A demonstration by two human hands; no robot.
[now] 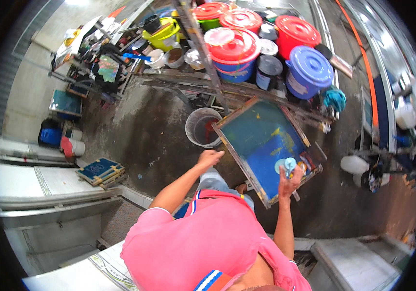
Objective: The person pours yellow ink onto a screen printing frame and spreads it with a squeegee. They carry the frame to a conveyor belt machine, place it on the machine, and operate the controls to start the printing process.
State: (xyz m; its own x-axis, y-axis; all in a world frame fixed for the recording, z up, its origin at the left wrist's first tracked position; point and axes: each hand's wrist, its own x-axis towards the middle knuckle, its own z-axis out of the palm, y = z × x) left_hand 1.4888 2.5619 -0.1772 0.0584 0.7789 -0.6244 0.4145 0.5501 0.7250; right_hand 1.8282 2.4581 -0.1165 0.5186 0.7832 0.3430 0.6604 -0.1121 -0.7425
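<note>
Pale-teal round-topped container (289, 164): we see right hand (290, 183) grasping it (likely for steadiness) over blue wood-framed screen (264, 169); left hand (211, 158) half-curled, empty.

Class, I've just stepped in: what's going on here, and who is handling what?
A person in a pink shirt has their right hand at a pale teal container, seemingly gripping it, near the close edge of a wood-framed blue-green panel. Their left hand appears to hold nothing, near a grey bucket left of the panel. Lidded buckets stand beyond.
</note>
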